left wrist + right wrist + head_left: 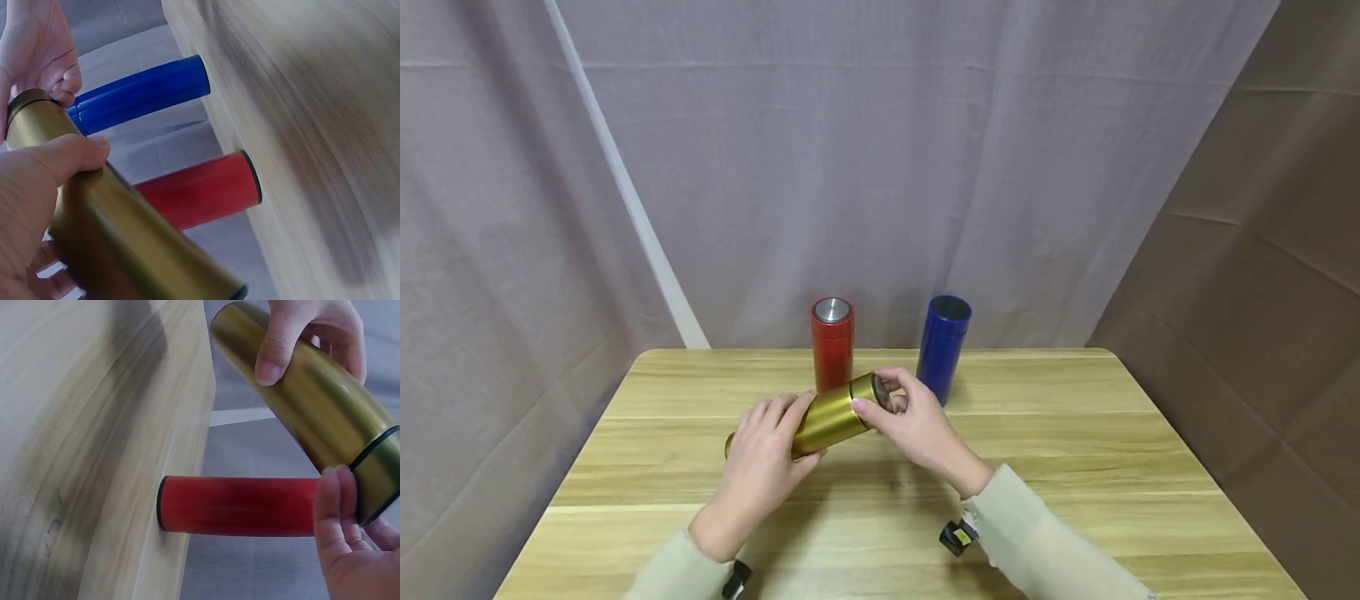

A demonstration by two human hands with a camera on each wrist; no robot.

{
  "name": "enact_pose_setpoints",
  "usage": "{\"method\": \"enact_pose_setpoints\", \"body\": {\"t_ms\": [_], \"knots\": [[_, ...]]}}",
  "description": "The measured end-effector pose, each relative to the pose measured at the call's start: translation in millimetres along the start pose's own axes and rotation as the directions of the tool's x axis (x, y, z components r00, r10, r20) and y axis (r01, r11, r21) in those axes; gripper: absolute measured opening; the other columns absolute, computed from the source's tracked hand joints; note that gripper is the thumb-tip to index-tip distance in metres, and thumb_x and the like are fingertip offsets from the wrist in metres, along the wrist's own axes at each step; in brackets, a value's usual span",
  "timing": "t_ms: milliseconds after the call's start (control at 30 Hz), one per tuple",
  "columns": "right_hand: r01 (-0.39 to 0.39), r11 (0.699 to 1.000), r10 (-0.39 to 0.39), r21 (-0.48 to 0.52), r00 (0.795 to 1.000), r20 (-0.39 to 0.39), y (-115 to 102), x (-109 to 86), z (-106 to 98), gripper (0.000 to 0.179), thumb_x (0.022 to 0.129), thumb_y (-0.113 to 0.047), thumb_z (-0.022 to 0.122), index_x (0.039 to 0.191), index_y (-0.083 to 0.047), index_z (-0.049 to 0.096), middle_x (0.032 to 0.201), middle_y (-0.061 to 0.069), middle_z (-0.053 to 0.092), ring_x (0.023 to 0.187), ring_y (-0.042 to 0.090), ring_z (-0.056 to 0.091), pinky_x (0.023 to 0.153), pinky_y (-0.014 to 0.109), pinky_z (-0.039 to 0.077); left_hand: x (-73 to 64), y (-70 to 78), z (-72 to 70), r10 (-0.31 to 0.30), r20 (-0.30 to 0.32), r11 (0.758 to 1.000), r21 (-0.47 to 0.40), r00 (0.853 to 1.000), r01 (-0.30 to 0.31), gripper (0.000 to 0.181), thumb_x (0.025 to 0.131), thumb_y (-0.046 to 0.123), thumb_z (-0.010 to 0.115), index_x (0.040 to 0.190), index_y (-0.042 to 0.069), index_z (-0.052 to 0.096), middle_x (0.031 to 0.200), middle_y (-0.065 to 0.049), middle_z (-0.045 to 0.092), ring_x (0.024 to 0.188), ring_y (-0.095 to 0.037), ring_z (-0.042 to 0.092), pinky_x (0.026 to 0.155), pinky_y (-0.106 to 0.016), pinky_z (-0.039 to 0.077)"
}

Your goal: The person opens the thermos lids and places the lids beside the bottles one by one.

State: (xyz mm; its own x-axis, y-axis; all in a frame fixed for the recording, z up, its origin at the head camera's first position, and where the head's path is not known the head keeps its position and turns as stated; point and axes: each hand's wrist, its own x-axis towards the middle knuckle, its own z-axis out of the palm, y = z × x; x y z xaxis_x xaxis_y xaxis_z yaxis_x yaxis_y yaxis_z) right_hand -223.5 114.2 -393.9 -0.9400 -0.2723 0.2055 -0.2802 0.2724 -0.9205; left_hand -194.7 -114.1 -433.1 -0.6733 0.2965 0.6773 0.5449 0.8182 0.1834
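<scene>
A gold thermos (831,419) is held tilted above the table, its lid end up and to the right. My left hand (766,454) grips the body, thumb on the near side; in the right wrist view, the gold thermos (325,400) hides part of its fingers. At the lid end, my right hand (919,423) pinches the lid (867,388) between thumb and fingers, just past the dark seam ring. A red thermos (833,354) with a silver top stands upright behind the gold one. To its right stands a blue thermos (942,350) with a dark top.
The wooden table (1075,467) runs back to a grey curtain (880,167), close behind the red and blue thermoses. A brown curtain (1262,333) hangs along the right side. A small dark device (957,537) sits at the right sleeve's cuff.
</scene>
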Motion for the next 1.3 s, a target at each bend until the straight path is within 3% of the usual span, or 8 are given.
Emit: {"method": "enact_pose_setpoints", "body": {"t_ms": [200, 467, 700, 933, 1067, 1167, 1233, 1300], "knots": [[0.017, 1.0, -0.018, -0.027, 0.999, -0.031, 4, -3.5, 1, 0.043, 0.082, -0.03, 0.079, 0.116, -0.018, 0.055, 0.103, 0.004, 0.057, 0.071, 0.017, 0.064, 0.058, 0.028, 0.052, 0.2, 1.0, -2.2, 0.003, 0.019, 1.0, -0.007, 1.0, -0.003, 0.079, 0.065, 0.027, 0.087, 0.134, 0.011, 0.054, 0.116, -0.01, 0.061, 0.1, -0.029, 0.058, 0.084, -0.046, 0.051], [0.042, 0.999, -0.042, -0.017, 0.999, -0.025, 2, -7.8, -1, 0.044, 0.081, -0.022, 0.08, 0.116, -0.01, 0.055, 0.096, 0.009, 0.061, 0.07, 0.017, 0.062, 0.058, 0.029, 0.052, -0.1, -1.2, 0.5, 0.05, 0.018, 0.998, -0.041, 0.999, -0.049, 0.078, 0.06, 0.028, 0.089, 0.129, 0.008, 0.058, 0.114, -0.01, 0.064, 0.097, -0.027, 0.061, 0.079, -0.045, 0.054], [0.049, 0.999, -0.049, 0.001, 0.998, -0.025, 3, -12.7, -5, 0.042, 0.079, -0.029, 0.081, 0.111, -0.018, 0.057, 0.096, 0.006, 0.059, 0.07, 0.017, 0.063, 0.057, 0.029, 0.053, 1.1, -0.8, 0.5, 0.079, 0.03, 0.996, -0.051, 0.996, -0.078, 0.075, 0.06, 0.029, 0.087, 0.127, 0.008, 0.06, 0.112, -0.008, 0.066, 0.093, -0.026, 0.063, 0.075, -0.044, 0.055], [0.055, 0.998, -0.055, 0.035, 0.998, -0.014, 9, -15.4, -7, 0.043, 0.079, -0.027, 0.081, 0.111, -0.016, 0.056, 0.095, 0.009, 0.059, 0.072, 0.02, 0.065, 0.059, 0.033, 0.055, 4.0, 0.4, -1.1, 0.089, 0.064, 0.994, -0.067, 0.994, -0.085, 0.074, 0.059, 0.031, 0.088, 0.125, 0.009, 0.062, 0.11, -0.007, 0.068, 0.09, -0.025, 0.062, 0.071, -0.043, 0.055], [0.139, 0.989, -0.138, -0.044, 0.99, 0.026, 4, -16.8, -6, 0.045, 0.077, -0.028, 0.083, 0.114, -0.018, 0.057, 0.101, 0.004, 0.057, 0.077, 0.016, 0.064, 0.063, 0.031, 0.055, 3.2, -3.0, -5.8, 0.047, 0.171, 0.991, -0.132, 0.984, -0.024, 0.073, 0.061, 0.036, 0.089, 0.126, 0.016, 0.062, 0.106, 0.001, 0.068, 0.087, -0.017, 0.061, 0.069, -0.037, 0.053], [0.246, 0.957, -0.234, -0.151, 0.968, 0.091, -1, -15.5, -5, 0.051, 0.075, -0.035, 0.084, 0.117, -0.022, 0.058, 0.107, -0.002, 0.054, 0.084, 0.013, 0.06, 0.069, 0.029, 0.054, -1.0, -5.3, -7.9, -0.005, 0.253, 0.976, -0.209, 0.967, 0.06, 0.072, 0.064, 0.039, 0.089, 0.127, 0.021, 0.06, 0.106, 0.006, 0.067, 0.087, -0.01, 0.06, 0.071, -0.033, 0.051], [0.299, 0.932, -0.278, -0.206, 0.953, 0.124, -4, -13.4, -3, 0.053, 0.075, -0.039, 0.083, 0.119, -0.024, 0.058, 0.109, -0.005, 0.053, 0.086, 0.012, 0.057, 0.071, 0.029, 0.052, -4.2, -6.6, -8.6, -0.028, 0.272, 0.966, -0.24, 0.962, 0.096, 0.071, 0.065, 0.039, 0.088, 0.128, 0.022, 0.059, 0.109, 0.006, 0.066, 0.091, -0.008, 0.059, 0.075, -0.032, 0.051], [0.302, 0.929, -0.279, -0.213, 0.951, 0.131, 1, -10.0, -2, 0.054, 0.076, -0.042, 0.081, 0.121, -0.026, 0.056, 0.111, -0.006, 0.053, 0.086, 0.012, 0.057, 0.071, 0.029, 0.052, -6.2, -6.8, -8.3, -0.041, 0.259, 0.966, -0.238, 0.965, 0.105, 0.073, 0.066, 0.037, 0.088, 0.13, 0.02, 0.057, 0.114, 0.003, 0.065, 0.097, -0.011, 0.059, 0.08, -0.035, 0.051]]}}
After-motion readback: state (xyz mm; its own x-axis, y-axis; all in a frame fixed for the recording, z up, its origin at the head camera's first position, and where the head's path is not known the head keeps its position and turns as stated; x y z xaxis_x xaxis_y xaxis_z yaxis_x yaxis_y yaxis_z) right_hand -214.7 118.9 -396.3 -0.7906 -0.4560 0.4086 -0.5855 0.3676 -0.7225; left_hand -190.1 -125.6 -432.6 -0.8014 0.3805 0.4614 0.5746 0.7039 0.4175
